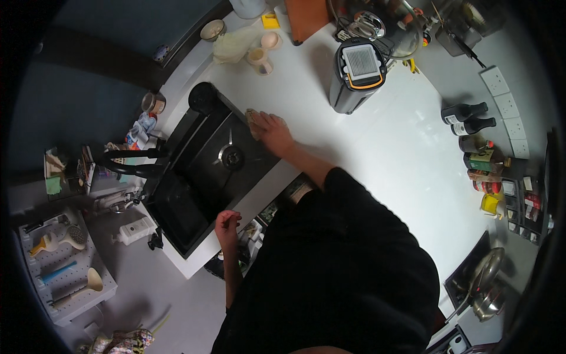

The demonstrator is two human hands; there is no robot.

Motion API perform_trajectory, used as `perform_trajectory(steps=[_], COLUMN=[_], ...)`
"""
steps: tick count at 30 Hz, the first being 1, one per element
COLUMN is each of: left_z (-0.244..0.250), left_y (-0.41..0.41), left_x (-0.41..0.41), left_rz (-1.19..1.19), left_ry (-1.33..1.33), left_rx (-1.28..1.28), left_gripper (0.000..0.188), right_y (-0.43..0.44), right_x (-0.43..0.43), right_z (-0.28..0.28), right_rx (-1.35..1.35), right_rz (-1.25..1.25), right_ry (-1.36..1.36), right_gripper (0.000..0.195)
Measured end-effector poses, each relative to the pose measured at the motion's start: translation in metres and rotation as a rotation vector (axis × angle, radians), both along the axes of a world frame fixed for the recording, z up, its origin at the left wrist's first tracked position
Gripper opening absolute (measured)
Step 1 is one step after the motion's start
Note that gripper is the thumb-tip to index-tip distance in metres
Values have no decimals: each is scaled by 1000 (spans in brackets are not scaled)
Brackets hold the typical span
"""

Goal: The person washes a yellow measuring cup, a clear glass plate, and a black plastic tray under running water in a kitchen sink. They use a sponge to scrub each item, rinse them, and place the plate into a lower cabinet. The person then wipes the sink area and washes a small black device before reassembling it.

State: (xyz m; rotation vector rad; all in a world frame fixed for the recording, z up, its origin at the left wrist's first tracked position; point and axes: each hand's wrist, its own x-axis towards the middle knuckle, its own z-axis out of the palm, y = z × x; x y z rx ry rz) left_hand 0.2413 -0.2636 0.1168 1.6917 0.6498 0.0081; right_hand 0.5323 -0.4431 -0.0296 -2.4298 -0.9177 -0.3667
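Note:
My right hand (275,134) presses a crumpled, light brown cloth (254,123) against the edge of the black sink (261,155), where it meets the white countertop (309,128). The cloth lies partly under my fingers. Over the front rim of the sink, near its lower corner, hangs my left hand (228,220), its fingers loosely curled; whether anything is between them cannot be told. A black faucet (137,170) reaches in from the sink's back side. The round drain (232,157) shows in the basin.
A grey appliance (353,84) with a filter on top stands on the counter. Beyond it are cups (260,60) and a glass lid (400,31). Bottles (464,113) line the right wall. A white bottle (135,231) and a pegboard with utensils (75,270) are at left.

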Motion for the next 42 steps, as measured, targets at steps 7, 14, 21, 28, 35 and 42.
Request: perform_trajectory(steps=[7,14,21,28,35,42], left_z=[3,-4,2,7,47,132], left_y=[-32,-47,-58,-80,-113,-229], left_x=[11,18,57,84,137,224], left_rz=[37,-1,-147,-200,-370,-767], left_ry=[-55,-78,-119,-143,-238,-427], left_rx=[42,86,123,76,123,518], left_gripper=[5,5,6,7,12,37], right_y=[-19,-72,-163,-211,-252,-223], right_x=[86,-13,-30,-46,-33,14], right_z=[-1,20,15,18,110,123], right_rx=[2,-11,-61,169,948,793], right_rz=[-374,118,-272,-160,-669,-704], right_ry=[129,-108,-51,137,193,-28], right_gripper=[43,36,47,30,91,129])
